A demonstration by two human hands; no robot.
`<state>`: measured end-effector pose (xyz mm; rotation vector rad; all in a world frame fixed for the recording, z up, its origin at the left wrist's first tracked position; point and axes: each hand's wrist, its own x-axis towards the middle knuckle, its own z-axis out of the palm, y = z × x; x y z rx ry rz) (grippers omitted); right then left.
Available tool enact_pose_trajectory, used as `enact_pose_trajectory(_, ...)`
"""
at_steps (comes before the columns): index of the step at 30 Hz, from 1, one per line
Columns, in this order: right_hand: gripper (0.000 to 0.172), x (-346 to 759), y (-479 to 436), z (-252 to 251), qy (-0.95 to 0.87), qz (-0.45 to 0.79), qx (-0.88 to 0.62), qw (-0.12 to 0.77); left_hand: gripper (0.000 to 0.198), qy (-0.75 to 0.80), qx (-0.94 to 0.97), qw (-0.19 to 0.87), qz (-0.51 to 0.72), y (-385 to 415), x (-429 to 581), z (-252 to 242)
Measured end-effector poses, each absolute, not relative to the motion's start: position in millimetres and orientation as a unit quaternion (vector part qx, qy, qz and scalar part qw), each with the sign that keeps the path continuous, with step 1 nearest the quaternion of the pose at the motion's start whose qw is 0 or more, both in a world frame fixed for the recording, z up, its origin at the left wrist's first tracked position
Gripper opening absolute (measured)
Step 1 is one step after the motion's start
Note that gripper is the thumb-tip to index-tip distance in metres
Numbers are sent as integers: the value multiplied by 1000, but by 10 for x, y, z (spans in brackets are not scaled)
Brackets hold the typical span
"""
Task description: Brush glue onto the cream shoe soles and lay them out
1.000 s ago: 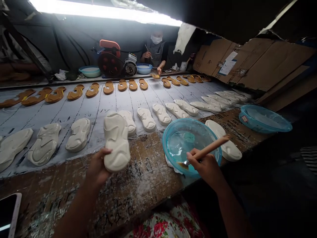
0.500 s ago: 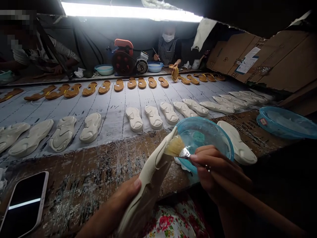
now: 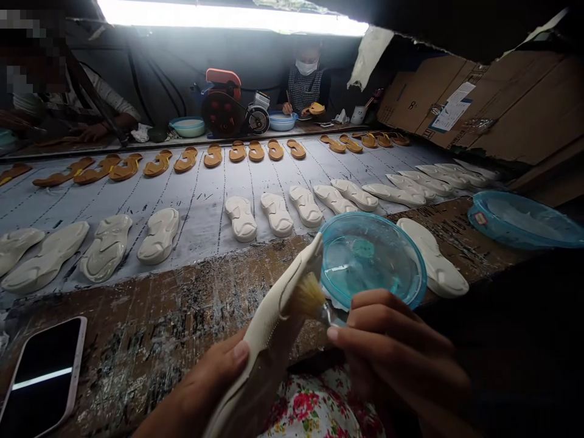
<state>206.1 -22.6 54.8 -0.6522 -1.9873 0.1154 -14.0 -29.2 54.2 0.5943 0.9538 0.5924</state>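
The white shoe sole point(image 3: 269, 328) is what I have my eye on. It is gripped in the person's left hand point(image 3: 205, 377), thumb on its side, and tilted up on edge above the near edge of the tabletop, its lower end running out of the bottom of my view. The person's right hand point(image 3: 392, 347) pinches a brush, with the handle hidden behind the fingers point(image 3: 365, 319). The pale bristles point(image 3: 308, 297) touch the sole's upper side. So the hands are apart, each closed on its own thing, and joined only through that contact.

Just past the brush sits a clear blue bowl point(image 3: 371, 261) with wet-looking contents, and another white sole point(image 3: 431, 258) lies right beside it. A phone point(image 3: 43, 377) lies face up at the near left corner of the splattered wooden strip point(image 3: 182, 298). A floral cloth point(image 3: 314, 404) shows below the tabletop.

Farther out, on a grey cloth point(image 3: 201, 237), runs a row of white soles point(image 3: 241, 219), then a row of tan soles point(image 3: 212, 157). A blue lid point(image 3: 522, 220) sits at the right. Across the tabletop, a masked co-worker point(image 3: 305, 79) holds a tan sole point(image 3: 316, 108) near a red machine point(image 3: 223, 103). Another co-worker's hand point(image 3: 93, 131) rests at the far left, and cardboard point(image 3: 483, 103) covers the far right.
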Motion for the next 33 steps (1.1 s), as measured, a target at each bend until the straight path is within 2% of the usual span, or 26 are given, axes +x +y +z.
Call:
enact_pose_trajectory(4, 31, 2142, -135, 574, -795, 60, -285, 532, 25, 413, 112, 858, 286, -293, -134, 585)
enact_pose_trajectory(7, 28, 2067, -175, 496, -778, 95, -278, 555, 32, 438, 31, 858, 268, -341, -78, 606)
enact_pose_trajectory(11, 13, 1758, -343, 314, -765, 179, -255, 563, 39, 446, 42, 840, 306, -361, 30, 492)
enact_pose_trajectory(14, 20, 1653, -405, 187, -778, 237, -237, 532, 43, 478, 46, 812, 332, -288, 75, 320)
enact_pose_trajectory(17, 28, 1882, -299, 82, -736, 213, -353, 538, 43, 438, 38, 822, 363, -166, 61, 132)
enact_pose_trajectory(21, 20, 2432, 14, -60, -646, 148, -557, 501, 44, 375, 40, 857, 352, -55, -22, -131)
enact_pose_trajectory(23, 21, 2609, 152, -138, -632, 135, -616, 451, 44, 355, 34, 862, 361, -47, -57, -260)
enact_pose_trajectory(27, 22, 2683, 242, -238, -636, 138, -658, 379, 49, 362, 39, 854, 371, -82, -49, -398)
enact_pose_trajectory(30, 24, 2634, 140, -199, -630, 134, -655, 395, 50, 407, 53, 839, 358, -96, 8, -344)
enact_pose_trajectory(33, 24, 2494, -38, -99, -649, 163, -601, 437, 42, 433, 67, 817, 375, -84, 75, -199)
